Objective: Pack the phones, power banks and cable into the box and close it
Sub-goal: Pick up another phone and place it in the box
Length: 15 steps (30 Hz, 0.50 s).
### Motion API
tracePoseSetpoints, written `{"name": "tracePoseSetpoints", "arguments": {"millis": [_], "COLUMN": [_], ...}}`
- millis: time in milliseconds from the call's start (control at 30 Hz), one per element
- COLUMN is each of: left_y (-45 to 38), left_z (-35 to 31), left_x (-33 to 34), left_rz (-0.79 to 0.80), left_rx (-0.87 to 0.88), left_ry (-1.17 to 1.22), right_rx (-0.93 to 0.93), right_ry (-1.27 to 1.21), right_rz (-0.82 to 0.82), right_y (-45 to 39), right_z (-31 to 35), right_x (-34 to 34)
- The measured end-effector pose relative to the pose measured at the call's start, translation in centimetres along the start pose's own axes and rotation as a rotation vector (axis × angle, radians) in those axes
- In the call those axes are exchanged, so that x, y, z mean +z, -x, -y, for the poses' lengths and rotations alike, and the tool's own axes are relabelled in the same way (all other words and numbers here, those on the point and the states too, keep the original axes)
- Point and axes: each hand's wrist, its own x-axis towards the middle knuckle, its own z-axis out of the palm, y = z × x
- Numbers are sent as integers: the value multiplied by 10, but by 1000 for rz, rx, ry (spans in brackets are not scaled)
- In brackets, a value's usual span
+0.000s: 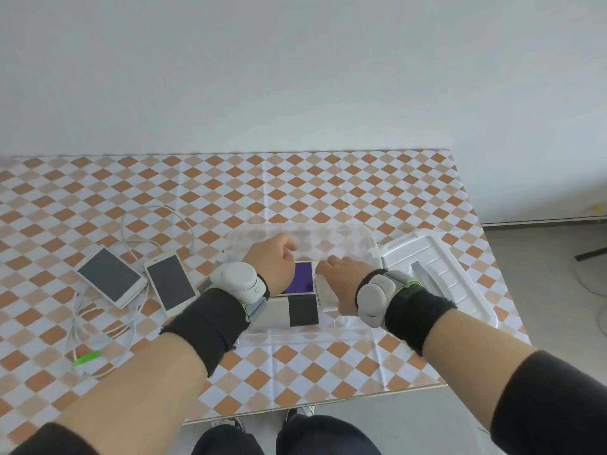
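Note:
A clear plastic box [341,239] stands on the table in front of me. Both my hands are inside it. My left hand [274,264] curls over a phone with a purple screen [302,277]. Beside it, my right hand [345,284] grips a white power bank [323,293]. A flat object with a dark patch [302,311] lies at the box's near side. Left of the box, two white phones [111,277] [170,284] lie face up. A white cable [98,323] with a green tie [87,358] loops around them.
The white box lid [443,277] lies upside down right of the box, near the table's right edge. The table [295,192] has an orange checked cloth. Its front edge runs just above my knees.

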Motion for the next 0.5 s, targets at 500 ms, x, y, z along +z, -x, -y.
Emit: {"name": "tracePoseSetpoints", "arguments": {"millis": [500], "left_y": [0], "left_z": [18], "left_x": [13], "left_rz": [-17], "left_rx": [-55], "left_ry": [-8], "right_rx": [25], "right_ry": [-147], "right_rz": [170], "right_y": [-31], "right_z": [3], "right_x": [29]}}
